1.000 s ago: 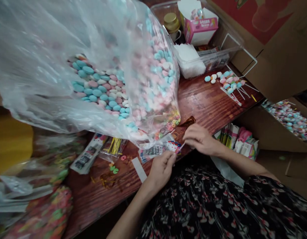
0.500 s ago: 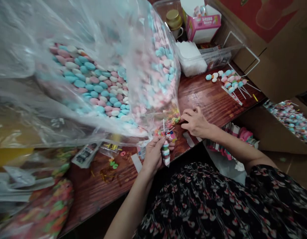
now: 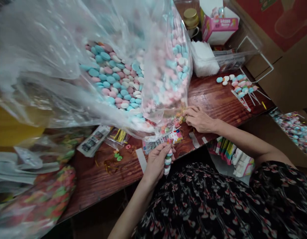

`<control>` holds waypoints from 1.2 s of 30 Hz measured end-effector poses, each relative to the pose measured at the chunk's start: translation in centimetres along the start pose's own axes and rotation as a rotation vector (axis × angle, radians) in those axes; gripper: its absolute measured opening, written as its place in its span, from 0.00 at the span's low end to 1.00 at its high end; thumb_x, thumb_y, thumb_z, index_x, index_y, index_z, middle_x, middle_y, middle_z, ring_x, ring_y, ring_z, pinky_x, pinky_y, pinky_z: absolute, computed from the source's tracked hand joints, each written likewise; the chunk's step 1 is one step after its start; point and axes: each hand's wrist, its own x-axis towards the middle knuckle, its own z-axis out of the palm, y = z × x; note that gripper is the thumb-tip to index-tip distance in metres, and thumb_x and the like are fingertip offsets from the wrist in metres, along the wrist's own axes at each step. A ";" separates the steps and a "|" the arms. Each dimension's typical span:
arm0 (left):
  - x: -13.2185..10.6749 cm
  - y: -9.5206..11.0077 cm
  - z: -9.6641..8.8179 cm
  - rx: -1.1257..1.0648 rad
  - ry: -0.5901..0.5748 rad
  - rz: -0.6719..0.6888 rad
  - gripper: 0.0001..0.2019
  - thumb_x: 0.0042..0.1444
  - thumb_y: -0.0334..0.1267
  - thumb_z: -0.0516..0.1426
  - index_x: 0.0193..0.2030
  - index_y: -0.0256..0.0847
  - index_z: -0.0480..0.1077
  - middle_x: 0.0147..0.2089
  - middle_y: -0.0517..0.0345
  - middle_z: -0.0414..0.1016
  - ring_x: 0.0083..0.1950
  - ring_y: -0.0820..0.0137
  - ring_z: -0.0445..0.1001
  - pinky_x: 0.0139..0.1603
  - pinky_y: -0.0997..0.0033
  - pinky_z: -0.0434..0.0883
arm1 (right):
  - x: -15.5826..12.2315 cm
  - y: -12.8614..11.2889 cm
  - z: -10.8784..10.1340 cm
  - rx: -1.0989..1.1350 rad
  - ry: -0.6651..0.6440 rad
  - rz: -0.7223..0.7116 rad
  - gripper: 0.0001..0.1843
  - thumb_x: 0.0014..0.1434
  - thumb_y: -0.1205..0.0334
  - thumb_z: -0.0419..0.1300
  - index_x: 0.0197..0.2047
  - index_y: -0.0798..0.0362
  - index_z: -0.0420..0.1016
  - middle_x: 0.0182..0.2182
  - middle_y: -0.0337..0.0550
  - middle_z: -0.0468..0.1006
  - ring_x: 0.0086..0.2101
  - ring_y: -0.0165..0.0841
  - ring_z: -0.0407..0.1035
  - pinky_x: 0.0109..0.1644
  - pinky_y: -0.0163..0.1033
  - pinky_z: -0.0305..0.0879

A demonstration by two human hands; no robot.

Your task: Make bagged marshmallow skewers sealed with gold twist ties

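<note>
My left hand point(image 3: 157, 161) is closed around a candy skewer point(image 3: 167, 163) near the table's front edge. Pink, green, blue and white sweets are stacked along it, and its lower end points toward my body. My right hand point(image 3: 199, 119) has its fingers bent together at small ring gummies point(image 3: 179, 118) by the lower edge of a big clear bag. Whatever lies between its fingertips is too small to make out. That bag point(image 3: 165, 103) holds many pastel candies point(image 3: 118, 83). A printed packet point(image 3: 177, 134) lies just beyond my left hand.
Finished-looking candy sticks point(image 3: 243, 88) lie at the table's right end, near a clear bin point(image 3: 243, 58) with a pink box point(image 3: 219, 28). A carton point(image 3: 290, 132) holds many candy pieces. At left are a bag of colourful gummies point(image 3: 51, 196) and yellow twist ties point(image 3: 119, 135).
The view has shifted, so most things appear farther right. My right hand has moved slightly left over the table, in among the ring gummies. My left hand keeps hold of the candy skewer.
</note>
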 end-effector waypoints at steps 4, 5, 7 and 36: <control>0.7 0.0 -0.1 0.087 0.028 0.032 0.17 0.50 0.51 0.64 0.32 0.37 0.72 0.23 0.62 0.71 0.18 0.79 0.64 0.13 0.83 0.54 | 0.4 -3.0 -2.7 0.235 0.305 -0.032 0.06 0.63 0.70 0.50 0.36 0.53 0.67 0.44 0.46 0.76 0.51 0.38 0.64 0.52 0.47 0.56; 1.0 0.1 0.1 0.109 0.029 0.044 0.17 0.50 0.52 0.63 0.31 0.37 0.72 0.23 0.62 0.70 0.18 0.79 0.63 0.14 0.82 0.54 | 0.6 -4.1 -3.0 0.268 0.368 -0.042 0.07 0.63 0.70 0.50 0.36 0.53 0.66 0.39 0.44 0.76 0.46 0.37 0.67 0.50 0.45 0.57; 1.5 0.4 0.4 0.149 0.038 0.106 0.16 0.51 0.50 0.62 0.30 0.37 0.72 0.23 0.63 0.69 0.19 0.79 0.63 0.18 0.81 0.59 | 1.1 -6.5 -2.7 0.278 0.433 -0.038 0.07 0.63 0.70 0.50 0.35 0.53 0.67 0.32 0.42 0.76 0.38 0.34 0.68 0.45 0.43 0.58; 2.1 -1.5 -1.0 -0.050 0.107 0.283 0.10 0.48 0.44 0.66 0.29 0.38 0.77 0.25 0.62 0.72 0.25 0.79 0.67 0.26 0.80 0.66 | 0.5 -12.2 4.3 0.673 0.494 0.372 0.04 0.62 0.64 0.58 0.37 0.53 0.73 0.29 0.40 0.78 0.30 0.28 0.70 0.37 0.33 0.65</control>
